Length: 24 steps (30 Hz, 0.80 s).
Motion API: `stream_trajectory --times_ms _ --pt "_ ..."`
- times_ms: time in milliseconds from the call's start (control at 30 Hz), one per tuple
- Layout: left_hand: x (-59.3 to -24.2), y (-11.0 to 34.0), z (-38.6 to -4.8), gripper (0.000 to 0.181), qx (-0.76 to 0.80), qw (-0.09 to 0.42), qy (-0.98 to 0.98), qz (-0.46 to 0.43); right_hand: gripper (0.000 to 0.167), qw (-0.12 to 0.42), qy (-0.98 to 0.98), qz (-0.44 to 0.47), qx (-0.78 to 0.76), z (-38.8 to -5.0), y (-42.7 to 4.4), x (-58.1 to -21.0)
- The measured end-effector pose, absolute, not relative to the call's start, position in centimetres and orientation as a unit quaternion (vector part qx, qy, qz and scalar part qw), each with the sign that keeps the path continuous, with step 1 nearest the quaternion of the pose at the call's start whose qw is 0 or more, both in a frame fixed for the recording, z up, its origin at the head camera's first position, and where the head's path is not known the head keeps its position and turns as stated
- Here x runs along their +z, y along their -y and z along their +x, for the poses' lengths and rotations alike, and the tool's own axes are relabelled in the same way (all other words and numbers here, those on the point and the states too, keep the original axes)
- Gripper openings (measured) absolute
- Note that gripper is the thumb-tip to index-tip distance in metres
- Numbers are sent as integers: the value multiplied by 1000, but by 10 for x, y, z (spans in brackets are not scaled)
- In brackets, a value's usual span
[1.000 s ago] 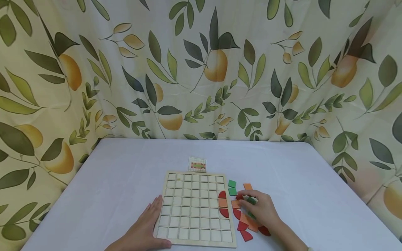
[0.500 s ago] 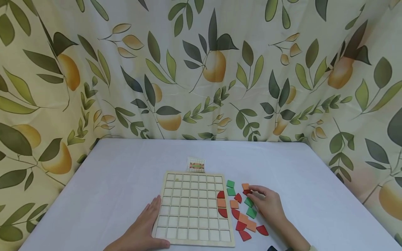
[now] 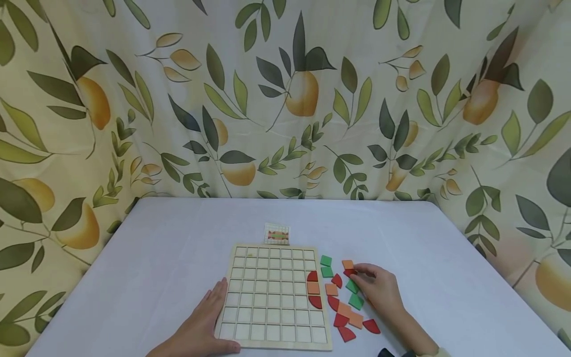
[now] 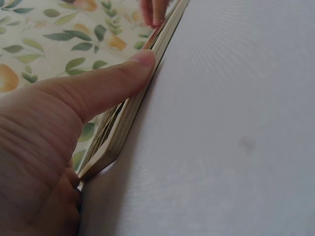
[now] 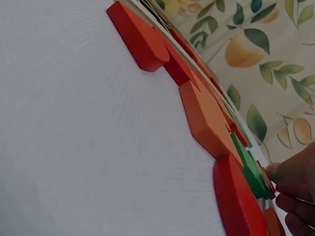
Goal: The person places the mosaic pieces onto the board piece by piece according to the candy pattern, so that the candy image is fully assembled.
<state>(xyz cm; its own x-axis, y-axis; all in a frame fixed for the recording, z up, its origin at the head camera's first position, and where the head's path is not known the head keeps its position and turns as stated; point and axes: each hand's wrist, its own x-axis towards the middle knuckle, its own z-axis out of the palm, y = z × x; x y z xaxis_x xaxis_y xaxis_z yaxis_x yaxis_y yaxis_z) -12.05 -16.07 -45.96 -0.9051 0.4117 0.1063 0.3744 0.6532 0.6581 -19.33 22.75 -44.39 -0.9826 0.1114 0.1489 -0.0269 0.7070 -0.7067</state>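
The right hand (image 3: 379, 290) pinches a red piece (image 3: 349, 272) at lower right, probably selecting it; a clean lift seems needed. The left hand (image 3: 204, 316), straight-fingered, touches the board (image 3: 273, 301).

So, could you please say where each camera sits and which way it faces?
Head: head-worn, facing forward and down at the grid board; left hand and right hand show.
Left wrist: worn there, facing along the board's near edge; left hand shows, right hand beyond.
Right wrist: worn there, facing the loose pieces; right hand shows.
Shared by head and right wrist: loose pieces and curtain.
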Motion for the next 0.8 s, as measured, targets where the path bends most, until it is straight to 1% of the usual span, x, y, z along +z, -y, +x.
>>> stream_trajectory --times_ms 300,533,800 --pt "-462 161 -121 128 347 23 -912 219 26 93 922 -18 375 -196 -226 -447" --pt "-462 164 -121 125 356 38 -906 223 23 86 923 -19 374 -196 -224 -445" --pt "-458 163 -120 125 362 42 -903 226 23 77 926 -48 368 -196 -227 -441"
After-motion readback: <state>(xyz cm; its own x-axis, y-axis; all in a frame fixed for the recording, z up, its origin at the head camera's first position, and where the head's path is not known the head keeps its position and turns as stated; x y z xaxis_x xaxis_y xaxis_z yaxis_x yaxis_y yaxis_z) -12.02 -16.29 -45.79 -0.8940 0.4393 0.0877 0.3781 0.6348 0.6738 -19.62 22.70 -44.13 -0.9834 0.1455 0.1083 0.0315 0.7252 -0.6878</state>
